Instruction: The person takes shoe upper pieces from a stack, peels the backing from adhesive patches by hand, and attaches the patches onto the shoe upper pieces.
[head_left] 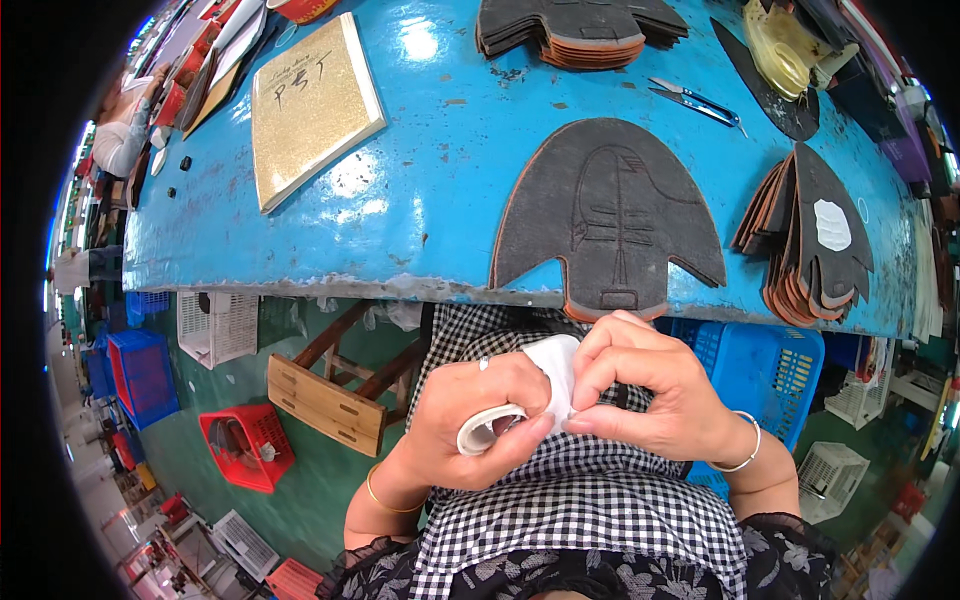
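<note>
Above my checked apron, my left hand (485, 405) is closed around a small white roll (478, 436) with a hollow core. A loose white strip (552, 362) runs up between my two hands. The thumb and fingertips of my right hand (655, 385) pinch the edge of that white material, close to the left hand's thumb. Just beyond the hands, a stack of black shoe upper pieces (615, 215) with brown edges lies at the front of the blue table (440, 200). Lines and a lacing pattern mark its top piece.
A fanned stack of dark pieces (800, 240) with a white patch stands at right, another stack (585, 30) at the back. Thread snips (697, 103) and a gold notebook (312, 110) also lie there. Below are a wooden stool (330, 400), a red crate (245, 447) and a blue basket (790, 375).
</note>
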